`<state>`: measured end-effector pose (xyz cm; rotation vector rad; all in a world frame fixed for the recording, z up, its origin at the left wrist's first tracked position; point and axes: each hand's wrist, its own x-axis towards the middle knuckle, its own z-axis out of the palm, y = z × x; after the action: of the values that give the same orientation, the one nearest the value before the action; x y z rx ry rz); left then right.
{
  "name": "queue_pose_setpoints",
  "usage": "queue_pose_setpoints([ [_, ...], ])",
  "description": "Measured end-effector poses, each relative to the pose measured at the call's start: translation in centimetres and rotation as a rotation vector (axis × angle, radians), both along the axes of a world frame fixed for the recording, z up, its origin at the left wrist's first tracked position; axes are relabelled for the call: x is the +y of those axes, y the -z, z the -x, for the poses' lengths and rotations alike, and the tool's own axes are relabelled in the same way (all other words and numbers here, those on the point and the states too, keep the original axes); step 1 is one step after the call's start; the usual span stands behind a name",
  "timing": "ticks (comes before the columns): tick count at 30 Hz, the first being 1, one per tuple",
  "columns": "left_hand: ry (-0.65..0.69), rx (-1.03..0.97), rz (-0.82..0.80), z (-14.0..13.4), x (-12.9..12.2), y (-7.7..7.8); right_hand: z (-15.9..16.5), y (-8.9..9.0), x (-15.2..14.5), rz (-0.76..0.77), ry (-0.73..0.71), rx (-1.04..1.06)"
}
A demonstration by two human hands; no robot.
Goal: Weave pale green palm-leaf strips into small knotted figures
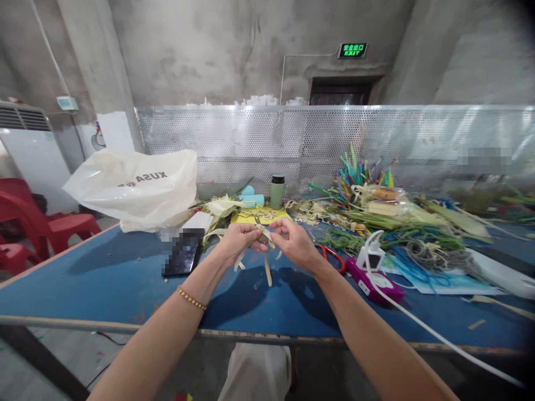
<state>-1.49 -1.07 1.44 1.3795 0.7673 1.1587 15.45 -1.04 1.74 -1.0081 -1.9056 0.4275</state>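
Observation:
Above the middle of the blue table, both of my hands meet around a small piece of pale leaf strips (267, 270), with several loose ends hanging down. My left hand (243, 240) is closed on the piece from the left, a gold beaded bracelet on its wrist. From the right, my right hand (290, 239) pinches the strips with thumb and forefinger. The fingers partly hide how the strips cross. Just behind the hands lies a yellow sheet (276, 216). Red-handled scissors (333, 258) rest beside my right wrist.
A phone (184, 253) and a large white plastic bag (142, 186) are at left. Behind stands a green bottle (277, 192). At right, a white charger (370, 258) with a cable sits on a purple box (378, 284), before heaped green plant strips (426, 217). A perforated metal screen (234, 139) borders the table.

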Motion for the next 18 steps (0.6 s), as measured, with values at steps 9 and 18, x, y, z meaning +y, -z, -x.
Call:
queue_pose_setpoints([
  [9, -0.032, 0.157, -0.067, 0.2, -0.09, 0.2, 0.2, 0.24, -0.35, 0.098, -0.099, 0.074],
  [18, -0.015, 0.212, -0.082, 0.05, -0.3, 0.38, 0.09, -0.74, -0.5, -0.256, 0.079, -0.039],
])
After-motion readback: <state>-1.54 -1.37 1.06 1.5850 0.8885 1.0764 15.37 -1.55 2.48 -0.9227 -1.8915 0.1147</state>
